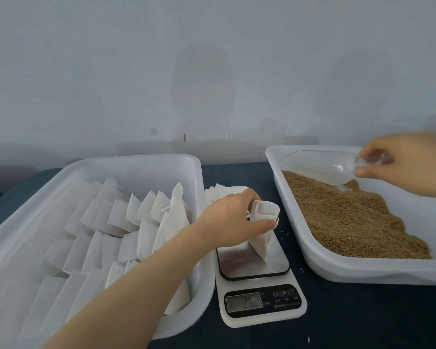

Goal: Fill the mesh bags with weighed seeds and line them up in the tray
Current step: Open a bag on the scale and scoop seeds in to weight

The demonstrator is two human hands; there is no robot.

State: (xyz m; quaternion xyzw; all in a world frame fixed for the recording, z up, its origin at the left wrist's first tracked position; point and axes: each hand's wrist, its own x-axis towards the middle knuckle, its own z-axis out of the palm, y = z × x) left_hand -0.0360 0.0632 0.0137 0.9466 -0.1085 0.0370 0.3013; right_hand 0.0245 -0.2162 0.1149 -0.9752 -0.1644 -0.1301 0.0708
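While the left hand pinches the open mouth of a small white mesh bag between thumb and fingers, the bag stands on the steel platform of a white digital kitchen scale, its long axis roughly upright and leaning slightly toward the right. Away to the right, the right hand closes its fingers around the handle of a clear plastic scoop, whose bowl rests at the far edge of the brown seeds heaped in a white rectangular tub. Bag mouth and scoop are well apart, the mouth lying to the left of and nearer than the scoop, so the scooping hand is judged to be the one that must travel. Left of the scale, a white plastic tray holds rows of filled white bags on the dark blue surface. Display digits are blurred, possibly 26.
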